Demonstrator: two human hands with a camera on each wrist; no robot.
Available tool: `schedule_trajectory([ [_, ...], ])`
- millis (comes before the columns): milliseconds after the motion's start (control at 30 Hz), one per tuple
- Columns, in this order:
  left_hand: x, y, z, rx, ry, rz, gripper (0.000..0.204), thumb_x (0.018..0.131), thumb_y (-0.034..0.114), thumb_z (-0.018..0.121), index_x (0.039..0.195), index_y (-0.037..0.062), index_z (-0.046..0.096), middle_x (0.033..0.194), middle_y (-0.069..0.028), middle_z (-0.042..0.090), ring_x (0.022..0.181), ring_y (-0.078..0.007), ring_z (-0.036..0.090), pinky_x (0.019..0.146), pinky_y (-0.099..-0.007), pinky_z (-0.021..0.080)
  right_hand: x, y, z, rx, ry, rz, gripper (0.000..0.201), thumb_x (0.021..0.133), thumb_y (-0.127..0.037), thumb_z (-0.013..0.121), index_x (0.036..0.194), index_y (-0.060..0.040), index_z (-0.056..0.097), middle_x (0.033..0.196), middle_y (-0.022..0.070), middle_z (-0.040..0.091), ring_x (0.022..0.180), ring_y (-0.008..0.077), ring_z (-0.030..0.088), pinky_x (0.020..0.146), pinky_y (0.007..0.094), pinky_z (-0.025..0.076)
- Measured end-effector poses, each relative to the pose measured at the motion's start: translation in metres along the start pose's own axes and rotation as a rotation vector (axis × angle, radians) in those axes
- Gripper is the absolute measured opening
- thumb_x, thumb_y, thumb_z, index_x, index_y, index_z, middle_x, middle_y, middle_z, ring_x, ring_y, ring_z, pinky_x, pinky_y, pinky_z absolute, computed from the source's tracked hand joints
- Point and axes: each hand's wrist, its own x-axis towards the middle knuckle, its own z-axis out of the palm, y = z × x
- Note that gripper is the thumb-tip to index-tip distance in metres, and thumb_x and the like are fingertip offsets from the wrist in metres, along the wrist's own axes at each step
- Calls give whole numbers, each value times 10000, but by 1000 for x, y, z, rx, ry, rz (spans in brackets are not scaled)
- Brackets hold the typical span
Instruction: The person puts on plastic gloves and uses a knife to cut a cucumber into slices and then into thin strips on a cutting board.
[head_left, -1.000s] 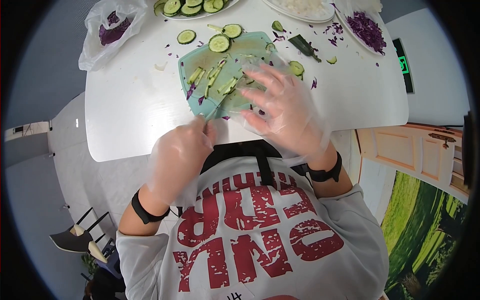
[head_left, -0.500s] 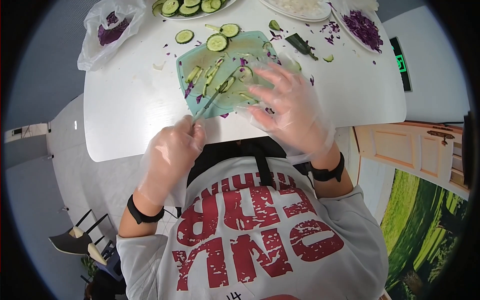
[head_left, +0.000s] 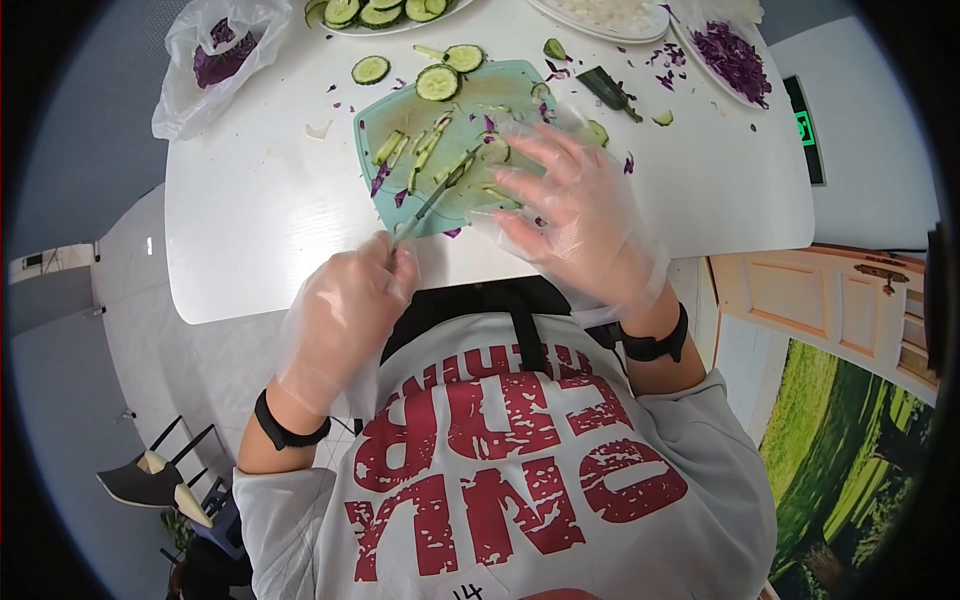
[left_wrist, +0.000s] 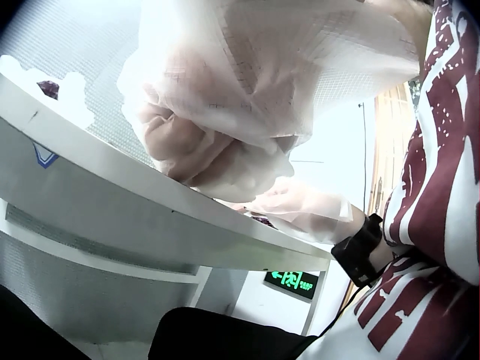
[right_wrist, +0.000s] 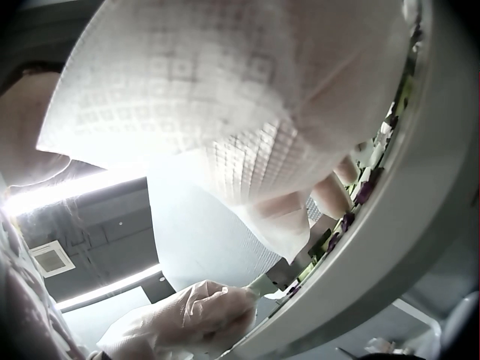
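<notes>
In the head view, my left hand [head_left: 345, 310], in a clear plastic glove, grips the pale handle of a kitchen knife [head_left: 433, 199]. The blade points away and to the right, low over a light green cutting board [head_left: 375, 125]. My gloved right hand [head_left: 585, 215] is over the board's right side with its fingers spread, the fingertips beside a cucumber slice [head_left: 497, 149] near the knife's tip. Cucumber strips [head_left: 427, 152] and purple cabbage shreds lie left of the blade. The right wrist view shows the knife handle [right_wrist: 262, 285] in the left hand.
A cucumber end [head_left: 605, 93] and loose slices lie beyond the board. At the back stand a plate of cucumber slices [head_left: 400, 28], a plate of pale shreds [head_left: 605, 18] and a plate of shredded purple cabbage [head_left: 733, 65]. A plastic bag [head_left: 180, 95] holds cabbage at the left.
The left hand has drawn the knife back and to the left, and more of its blade shows. My right hand has shifted slightly right, uncovering the cucumber slice.
</notes>
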Motion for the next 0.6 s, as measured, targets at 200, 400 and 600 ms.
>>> schedule_trajectory([
  [200,2,5,-6,31,-67,-44,261,945,218,617,795,5,634,631,-239,596,589,-423,611,558,-475,500,2,-1,0,6,-6,-4,348,812,-255,768,1122,-104,721,1357,77,572,1299,327,491,1019,472,444],
  [400,4,5,-8,4,-95,-63,258,946,220,617,834,-11,646,651,-260,595,605,-445,605,573,-473,502,3,-1,4,6,17,-31,335,812,-250,768,1109,-104,720,1352,67,573,1290,320,494,1008,462,452],
  [600,5,7,-5,-9,-88,-75,265,943,216,625,826,-21,647,635,-272,576,596,-458,591,569,-466,498,2,-5,0,-8,20,-27,333,815,-249,765,1113,-106,721,1359,65,567,1289,323,494,999,464,453],
])
